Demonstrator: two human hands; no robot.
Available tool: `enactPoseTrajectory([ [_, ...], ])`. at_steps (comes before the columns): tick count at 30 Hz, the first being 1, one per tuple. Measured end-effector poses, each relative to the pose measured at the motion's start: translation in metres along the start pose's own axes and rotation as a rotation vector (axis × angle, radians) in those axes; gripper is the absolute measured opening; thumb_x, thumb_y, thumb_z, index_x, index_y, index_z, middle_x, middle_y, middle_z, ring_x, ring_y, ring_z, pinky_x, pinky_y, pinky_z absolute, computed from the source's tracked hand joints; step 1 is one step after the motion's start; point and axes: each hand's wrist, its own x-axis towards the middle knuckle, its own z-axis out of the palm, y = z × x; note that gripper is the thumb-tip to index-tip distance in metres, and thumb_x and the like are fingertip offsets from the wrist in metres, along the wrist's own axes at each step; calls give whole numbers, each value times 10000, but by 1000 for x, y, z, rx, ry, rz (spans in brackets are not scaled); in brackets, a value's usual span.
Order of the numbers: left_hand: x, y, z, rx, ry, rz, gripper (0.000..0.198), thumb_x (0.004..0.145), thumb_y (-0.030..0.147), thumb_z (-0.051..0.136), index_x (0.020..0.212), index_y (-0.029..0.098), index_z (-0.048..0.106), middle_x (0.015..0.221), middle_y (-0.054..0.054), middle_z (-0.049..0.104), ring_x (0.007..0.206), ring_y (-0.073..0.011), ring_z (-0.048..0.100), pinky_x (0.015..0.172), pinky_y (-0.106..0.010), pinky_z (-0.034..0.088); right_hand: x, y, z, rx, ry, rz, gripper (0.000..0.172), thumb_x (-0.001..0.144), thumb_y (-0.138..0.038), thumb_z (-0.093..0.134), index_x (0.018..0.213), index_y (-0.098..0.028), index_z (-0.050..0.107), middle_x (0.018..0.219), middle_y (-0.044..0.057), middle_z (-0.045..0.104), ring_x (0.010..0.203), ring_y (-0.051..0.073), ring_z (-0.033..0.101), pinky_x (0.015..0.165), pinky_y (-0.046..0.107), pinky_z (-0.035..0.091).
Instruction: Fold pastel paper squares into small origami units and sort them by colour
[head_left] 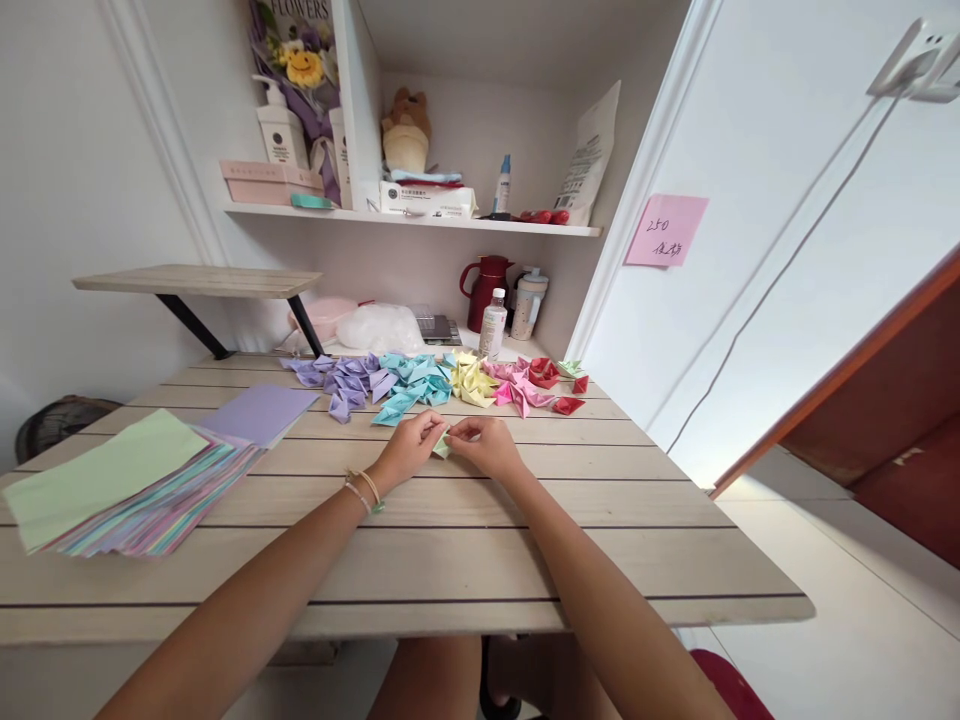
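Near the middle of the slatted wooden table, a small light green folded paper is held between both hands. My left hand, with bracelets at its wrist, pinches the paper's left side. The fingers of my right hand are closed on its upper right side. Just beyond the hands lies a row of folded paper pieces: purple, teal, yellow, pink and red. A fanned stack of coloured paper sheets rests at the left, light green on top.
Behind the folded pieces stand a bottle, a red jug and a tumbler. A small raised wooden shelf is at the back left. A white shelf holding boxes and bottles spans above the table's back.
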Motion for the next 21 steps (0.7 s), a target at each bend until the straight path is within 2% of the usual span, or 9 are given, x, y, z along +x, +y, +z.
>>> enactPoseTrajectory([
  [7, -1, 4, 5, -159, 159, -34, 171, 828, 336, 463, 851, 179, 527, 863, -68, 665, 855, -197, 628, 744, -327, 487, -5, -7, 13, 234, -44, 53, 210, 640, -337, 627, 681, -138, 681, 684, 26, 676, 612, 136, 581, 590, 218, 439],
  [12, 5, 0, 4, -390, 188, -107, 228, 811, 367, 501, 929, 173, 516, 971, -92, 655, 944, -199, 611, 820, -341, 470, -1, -3, 17, 302, 13, 78, 231, 655, -352, 600, 696, -134, 664, 677, 31, 665, 611, 138, 572, 579, 224, 440],
  [16, 8, -9, -2, -505, 93, -238, 324, 754, 398, 574, 950, 141, 584, 1008, -107, 645, 970, -217, 590, 803, -331, 478, 3, 3, 6, 258, 34, 107, 218, 647, -344, 597, 682, -137, 654, 655, 30, 655, 602, 139, 568, 574, 228, 438],
  [21, 7, -19, -4, -611, -90, -331, 402, 619, 312, 721, 957, 127, 608, 909, -73, 658, 743, -159, 628, 732, -331, 508, 4, 4, -4, 233, 50, 99, 128, 617, -262, 581, 644, -144, 621, 629, 14, 639, 588, 131, 567, 573, 227, 443],
])
